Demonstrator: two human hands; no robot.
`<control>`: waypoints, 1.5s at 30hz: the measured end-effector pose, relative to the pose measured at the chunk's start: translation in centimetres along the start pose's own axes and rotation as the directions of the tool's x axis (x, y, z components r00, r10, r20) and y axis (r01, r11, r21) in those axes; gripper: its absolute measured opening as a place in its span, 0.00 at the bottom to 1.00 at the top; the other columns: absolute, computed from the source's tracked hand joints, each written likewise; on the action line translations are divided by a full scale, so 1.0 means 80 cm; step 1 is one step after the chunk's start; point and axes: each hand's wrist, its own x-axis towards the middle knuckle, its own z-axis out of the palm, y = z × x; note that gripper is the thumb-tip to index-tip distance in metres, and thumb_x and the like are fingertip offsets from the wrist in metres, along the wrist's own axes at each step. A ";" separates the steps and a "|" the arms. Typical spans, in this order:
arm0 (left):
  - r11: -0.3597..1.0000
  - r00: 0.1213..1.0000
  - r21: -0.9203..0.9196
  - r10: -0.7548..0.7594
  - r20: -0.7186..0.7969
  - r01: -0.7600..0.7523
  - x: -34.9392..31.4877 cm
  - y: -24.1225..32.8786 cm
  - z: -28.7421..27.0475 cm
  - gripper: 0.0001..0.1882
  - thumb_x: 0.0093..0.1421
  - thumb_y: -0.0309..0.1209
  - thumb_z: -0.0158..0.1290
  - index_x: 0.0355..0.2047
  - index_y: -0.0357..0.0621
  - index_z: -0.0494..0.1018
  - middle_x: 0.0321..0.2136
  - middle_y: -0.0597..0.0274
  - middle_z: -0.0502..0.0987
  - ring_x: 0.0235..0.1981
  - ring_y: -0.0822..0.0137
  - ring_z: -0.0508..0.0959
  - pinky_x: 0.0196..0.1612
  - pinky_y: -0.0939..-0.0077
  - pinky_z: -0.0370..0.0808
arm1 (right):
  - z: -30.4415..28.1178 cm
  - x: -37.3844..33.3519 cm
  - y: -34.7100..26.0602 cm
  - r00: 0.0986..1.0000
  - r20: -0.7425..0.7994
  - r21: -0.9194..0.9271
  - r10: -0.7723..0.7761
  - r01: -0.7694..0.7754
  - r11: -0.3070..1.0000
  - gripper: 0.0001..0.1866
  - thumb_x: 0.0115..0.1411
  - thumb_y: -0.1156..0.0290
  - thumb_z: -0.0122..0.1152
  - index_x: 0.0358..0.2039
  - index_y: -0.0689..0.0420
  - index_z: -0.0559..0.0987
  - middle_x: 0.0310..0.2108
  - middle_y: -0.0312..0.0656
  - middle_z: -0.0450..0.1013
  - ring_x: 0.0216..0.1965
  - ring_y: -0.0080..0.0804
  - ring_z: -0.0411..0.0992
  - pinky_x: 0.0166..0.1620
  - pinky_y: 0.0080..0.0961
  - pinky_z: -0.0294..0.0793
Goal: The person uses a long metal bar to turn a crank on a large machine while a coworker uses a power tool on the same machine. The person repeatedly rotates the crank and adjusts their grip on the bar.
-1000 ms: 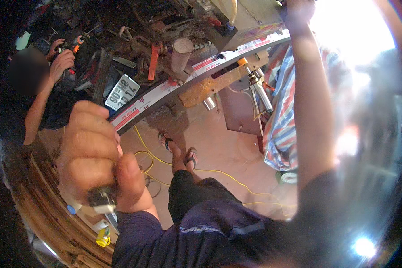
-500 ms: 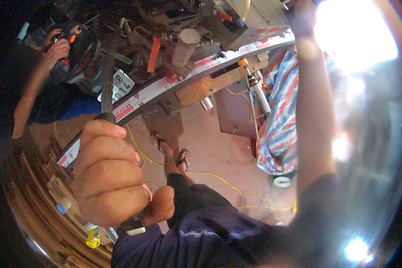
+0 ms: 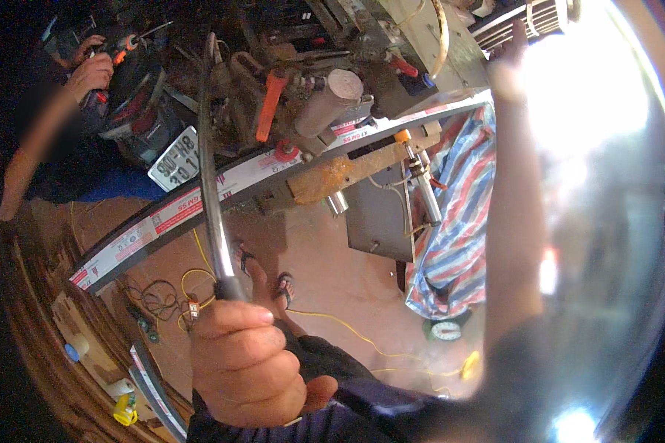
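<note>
My left hand (image 3: pixel 251 365) is closed round the grip of a long metal lever (image 3: pixel 213 199), which slants up to a dark machine (image 3: pixel 244 81). A long metal profile with printed white film (image 3: pixel 251 171) lies across the machine, passing behind the lever. Beside the profile sit a rusty metal bar (image 3: pixel 329 181) and a shiny cylinder (image 3: pixel 430 199). My right arm reaches forward to the far right. At its end my right hand (image 3: pixel 507 63) is beside the machine's boxy metal housing (image 3: pixel 451 59); glare and blur hide its fingers and anything in them.
At far left, another person's hands (image 3: pixel 92 74) hold an orange-and-black tool near a motorbike with a white plate (image 3: pixel 174 159). Striped sheeting (image 3: pixel 454 244) hangs right of the machine, above a round dial scale (image 3: pixel 445 330). A yellow cable (image 3: pixel 347 329) crosses the floor. Brown lengths of material lie lower left.
My left hand has come nearer to my body and to the right, swinging the lever with it. The whole view has shifted a little. My right arm stays stretched forward.
</note>
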 end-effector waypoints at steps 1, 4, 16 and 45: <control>1.000 1.000 -0.006 0.018 0.004 -0.018 -0.008 -0.001 0.005 0.18 0.51 0.34 0.72 0.21 0.57 0.70 0.20 0.77 0.73 0.24 0.72 0.75 0.41 0.68 0.79 | -0.004 0.004 0.006 1.000 0.029 -0.002 -0.010 0.010 1.000 0.26 0.76 0.49 0.55 0.66 0.51 0.71 0.53 0.43 0.72 0.51 0.36 0.73 0.54 0.44 0.73; 0.998 0.998 -0.001 0.062 -0.013 -0.062 -0.035 -0.005 0.023 0.17 0.56 0.35 0.70 0.21 0.56 0.69 0.18 0.77 0.72 0.22 0.73 0.75 0.41 0.71 0.79 | -0.018 0.015 0.024 0.999 0.049 -0.019 0.003 -0.002 1.000 0.28 0.78 0.50 0.53 0.71 0.51 0.68 0.59 0.45 0.73 0.57 0.38 0.73 0.60 0.46 0.74; 0.931 0.927 0.037 0.357 0.119 -0.363 -0.140 -0.037 0.050 0.19 0.58 0.46 0.70 0.21 0.59 0.70 0.18 0.74 0.70 0.24 0.67 0.76 0.40 0.63 0.77 | -0.088 0.051 0.094 0.751 0.489 -0.014 -0.444 0.516 0.857 0.42 0.71 0.70 0.61 0.81 0.54 0.53 0.69 0.49 0.66 0.65 0.43 0.70 0.66 0.45 0.73; 0.854 0.843 0.012 0.516 -0.154 -0.521 -0.202 -0.075 0.101 0.20 0.64 0.23 0.63 0.16 0.50 0.70 0.15 0.68 0.74 0.20 0.68 0.80 0.36 0.70 0.80 | -0.004 -0.036 0.028 0.979 -0.166 -0.144 -0.115 0.092 0.985 0.22 0.71 0.42 0.66 0.31 0.45 0.74 0.20 0.28 0.62 0.17 0.25 0.61 0.21 0.29 0.61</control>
